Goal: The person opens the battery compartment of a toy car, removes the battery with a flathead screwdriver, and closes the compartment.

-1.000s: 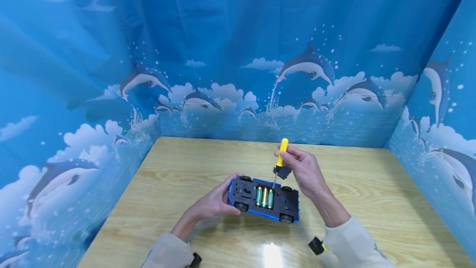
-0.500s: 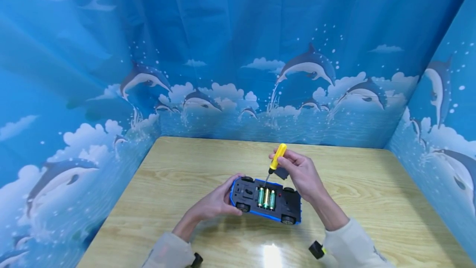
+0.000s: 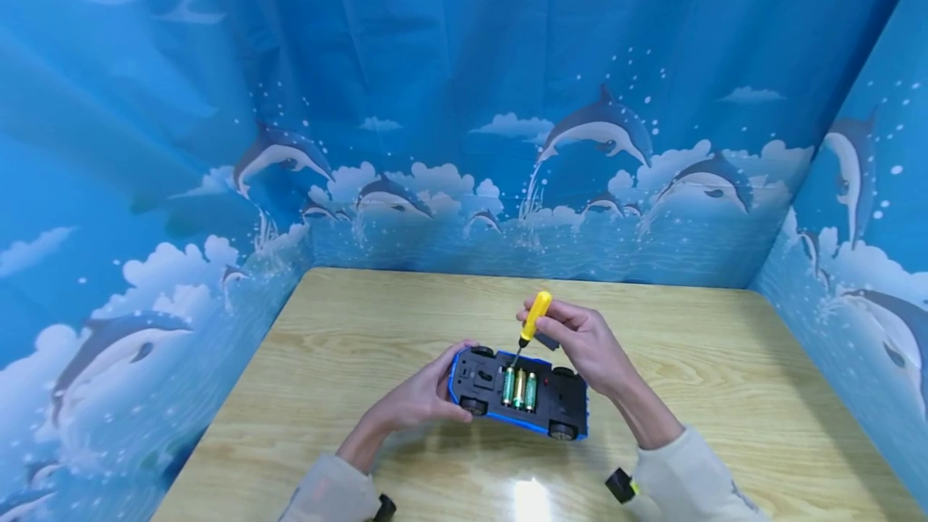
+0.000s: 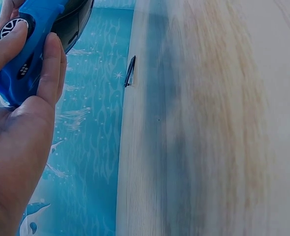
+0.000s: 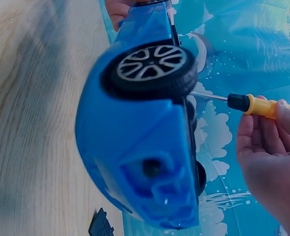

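A blue toy car (image 3: 558,401) is held underside up above the table, its black base towards the head camera. My left hand (image 3: 424,393) grips the car's left end, with the thumb by a wheel (image 4: 14,28) in the left wrist view. Three green and gold batteries (image 3: 519,390) sit side by side in the open compartment. In my right hand (image 3: 590,345) is a yellow-handled screwdriver (image 3: 535,319), pinched by thumb and fingers. Its metal tip reaches the compartment's far edge near the left battery; exact contact is hidden. A small black cover (image 5: 101,223) lies on the table beyond the car, partly behind my right hand.
The wood-grain table (image 3: 725,377) ends at a blue curtain (image 3: 464,103) printed with dolphins, which also runs along both sides. A black wrist camera (image 3: 620,486) sticks out beside the right sleeve.
My right hand has brought the screwdriver left and slightly towards me, its tip going from the compartment's right corner to its left end. The car has shifted very slightly right.
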`<state>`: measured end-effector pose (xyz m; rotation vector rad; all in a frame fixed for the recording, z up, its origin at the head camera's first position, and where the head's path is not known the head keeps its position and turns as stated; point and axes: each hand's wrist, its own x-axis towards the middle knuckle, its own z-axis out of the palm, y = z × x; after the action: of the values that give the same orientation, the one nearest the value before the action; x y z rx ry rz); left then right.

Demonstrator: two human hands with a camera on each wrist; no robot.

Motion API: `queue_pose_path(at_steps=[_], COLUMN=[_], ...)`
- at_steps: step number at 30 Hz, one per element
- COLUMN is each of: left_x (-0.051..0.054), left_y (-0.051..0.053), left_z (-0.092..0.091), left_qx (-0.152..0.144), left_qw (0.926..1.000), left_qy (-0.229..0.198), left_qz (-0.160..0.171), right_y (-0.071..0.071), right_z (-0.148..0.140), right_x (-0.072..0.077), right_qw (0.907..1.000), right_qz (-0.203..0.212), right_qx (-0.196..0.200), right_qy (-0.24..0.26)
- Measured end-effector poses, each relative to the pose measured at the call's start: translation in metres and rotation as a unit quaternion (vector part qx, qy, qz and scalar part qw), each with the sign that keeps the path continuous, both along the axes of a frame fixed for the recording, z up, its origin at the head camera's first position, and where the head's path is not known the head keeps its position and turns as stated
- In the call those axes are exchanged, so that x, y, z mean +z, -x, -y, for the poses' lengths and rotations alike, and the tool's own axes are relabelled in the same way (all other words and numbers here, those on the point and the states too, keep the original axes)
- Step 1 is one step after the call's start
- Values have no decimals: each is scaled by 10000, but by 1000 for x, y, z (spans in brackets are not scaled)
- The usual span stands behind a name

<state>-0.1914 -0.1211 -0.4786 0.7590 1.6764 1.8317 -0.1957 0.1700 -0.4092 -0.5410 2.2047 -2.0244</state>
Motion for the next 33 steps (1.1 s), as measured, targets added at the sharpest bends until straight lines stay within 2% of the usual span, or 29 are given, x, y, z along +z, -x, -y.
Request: queue_pose_path(at_steps=[6, 11, 17, 25, 33], left_x=[0, 2, 0, -1, -2], left_y=[-1, -3, -4, -4, -4], left_z=[-1, -2, -2, 0, 0], left_qx=[68, 39, 45, 42, -12], left_qw=[10000, 10000, 9999, 9998, 9997], left_qy=[10, 0, -107, -132, -124], left_qz=[-11, -32, -50, -109, -222], right_y=[1, 6, 13, 23, 30], right_z=[-1, -1, 0, -3, -5], right_x=[0, 3, 2, -3, -7], right_qw=[9999, 9991, 9986, 9976, 9920], right_qz=[22, -41, -61, 381, 1131], right_qx=[-86, -275, -336, -486, -385], right_qy=[-127, -313, -412, -302, 411])
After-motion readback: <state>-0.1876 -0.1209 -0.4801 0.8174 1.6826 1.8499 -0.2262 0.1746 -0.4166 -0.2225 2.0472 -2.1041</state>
